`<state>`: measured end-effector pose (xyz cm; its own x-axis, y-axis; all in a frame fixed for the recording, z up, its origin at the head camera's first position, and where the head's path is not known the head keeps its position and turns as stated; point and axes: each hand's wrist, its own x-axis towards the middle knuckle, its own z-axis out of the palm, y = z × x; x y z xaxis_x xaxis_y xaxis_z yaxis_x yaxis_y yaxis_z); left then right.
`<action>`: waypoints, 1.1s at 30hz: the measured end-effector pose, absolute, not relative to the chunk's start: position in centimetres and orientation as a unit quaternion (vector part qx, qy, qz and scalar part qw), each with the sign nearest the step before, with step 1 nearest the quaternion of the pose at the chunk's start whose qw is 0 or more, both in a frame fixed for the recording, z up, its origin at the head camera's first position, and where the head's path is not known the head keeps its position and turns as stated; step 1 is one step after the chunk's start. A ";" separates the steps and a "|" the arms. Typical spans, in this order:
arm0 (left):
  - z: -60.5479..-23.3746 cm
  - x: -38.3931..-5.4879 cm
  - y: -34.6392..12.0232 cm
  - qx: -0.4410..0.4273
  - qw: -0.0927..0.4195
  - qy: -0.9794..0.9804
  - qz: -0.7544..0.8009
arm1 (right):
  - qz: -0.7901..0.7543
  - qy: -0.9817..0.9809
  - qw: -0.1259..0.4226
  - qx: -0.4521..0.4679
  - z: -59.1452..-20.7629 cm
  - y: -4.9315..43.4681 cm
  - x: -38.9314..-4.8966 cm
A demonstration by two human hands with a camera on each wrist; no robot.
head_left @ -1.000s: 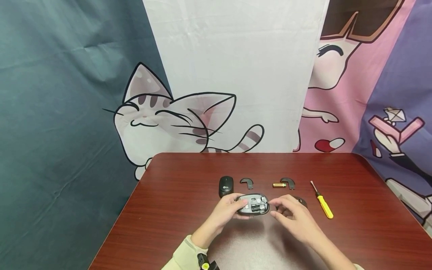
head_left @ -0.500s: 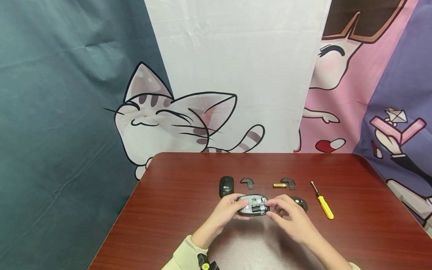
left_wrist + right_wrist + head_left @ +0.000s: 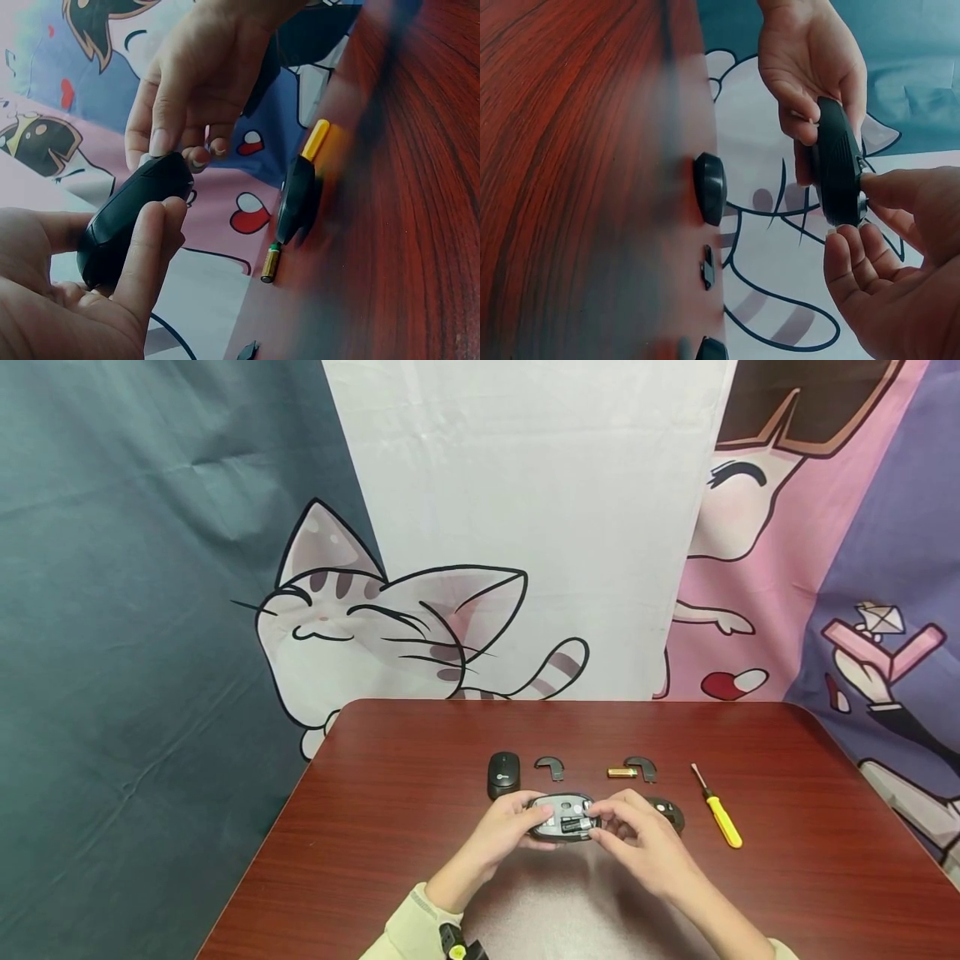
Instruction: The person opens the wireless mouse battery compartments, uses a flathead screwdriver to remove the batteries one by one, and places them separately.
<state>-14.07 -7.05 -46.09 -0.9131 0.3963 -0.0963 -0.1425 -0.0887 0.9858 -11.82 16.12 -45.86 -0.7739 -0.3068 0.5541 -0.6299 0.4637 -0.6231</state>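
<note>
My left hand [image 3: 504, 828] holds a black computer mouse [image 3: 553, 832] above the table, its grey underside facing up and the battery bay uncovered. Inside the bay lies a black battery [image 3: 572, 826]. My right hand [image 3: 647, 845] has its thumb and fingertips at the mouse's right end, by the bay. In the right wrist view those fingertips [image 3: 841, 238] reach around the end of the mouse [image 3: 835, 165]. A small silvery bit shows there between the fingers; I cannot tell whether it is a separate piece. The left wrist view shows the mouse's dark top side.
Behind the hands are a second black mouse [image 3: 503, 775], a curved battery cover [image 3: 551, 765], a gold battery [image 3: 621, 772] and another curved cover [image 3: 642, 767]. A third mouse [image 3: 668, 813] is partly hidden by the right hand. A yellow-handled screwdriver [image 3: 720, 814] lies further right.
My right hand has moved left, bringing its fingertips from beside the mouse onto its right end. The left hand and mouse stay nearly still, and more of the third mouse now shows.
</note>
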 end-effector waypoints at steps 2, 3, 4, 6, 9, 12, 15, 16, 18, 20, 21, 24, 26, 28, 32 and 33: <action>-46.1 -14.1 -7.1 0.097 0.184 0.650 0.731 | 0.434 -0.835 0.187 0.281 -45.9 16.1 -11.9; -46.1 -14.1 -7.1 0.096 0.184 0.650 0.731 | 0.434 -0.835 0.187 0.281 -45.9 16.1 -11.9; -46.1 -14.1 -7.1 0.095 0.184 0.650 0.731 | 0.434 -0.835 0.188 0.282 -45.9 16.1 -11.9; -46.1 -14.1 -7.1 0.093 0.185 0.650 0.731 | 0.433 -0.835 0.190 0.282 -46.0 16.1 -12.0; -46.1 -14.2 -7.2 0.092 0.189 0.648 0.732 | 0.427 -0.837 0.194 0.281 -46.1 16.0 -12.0; -46.1 -14.3 -7.2 0.091 0.193 0.651 0.729 | 0.418 -0.844 0.195 0.274 -46.3 16.1 -12.1; -46.2 -14.4 -7.2 0.089 0.195 0.651 0.728 | 0.417 -0.847 0.192 0.267 -46.3 16.2 -12.2; -46.3 -14.5 -7.3 0.088 0.195 0.651 0.729 | 0.418 -0.848 0.192 0.264 -46.3 16.2 -12.2; -46.5 -14.6 -7.3 0.087 0.193 0.650 0.729 | 0.422 -0.846 0.192 0.262 -46.3 16.2 -12.3; -46.7 -14.8 -7.3 0.088 0.192 0.650 0.730 | 0.425 -0.846 0.192 0.259 -46.2 16.3 -12.4; -46.8 -14.8 -7.3 0.087 0.191 0.651 0.729 | 0.426 -0.846 0.192 0.257 -46.1 16.3 -12.4; -47.1 -15.0 -7.3 0.085 0.189 0.652 0.729 | 0.425 -0.849 0.191 0.250 -45.9 16.4 -12.4; -47.2 -15.1 -7.3 0.083 0.189 0.652 0.730 | 0.424 -0.851 0.190 0.246 -45.8 16.4 -12.5; -47.3 -15.1 -7.4 0.083 0.189 0.652 0.729 | 0.423 -0.852 0.191 0.243 -45.8 16.5 -12.5; -47.4 -15.2 -7.4 0.083 0.189 0.655 0.727 | 0.423 -0.852 0.192 0.241 -45.8 16.6 -12.7; -47.4 -15.3 -7.4 0.083 0.189 0.655 0.727 | 0.422 -0.853 0.192 0.240 -45.8 16.6 -12.8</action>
<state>-15.26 -7.37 -47.39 -0.9151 0.3827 -0.1269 -0.1655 -0.0695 0.9838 -12.76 16.65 -45.84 -0.8115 -0.2471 0.5295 -0.5709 0.5282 -0.6285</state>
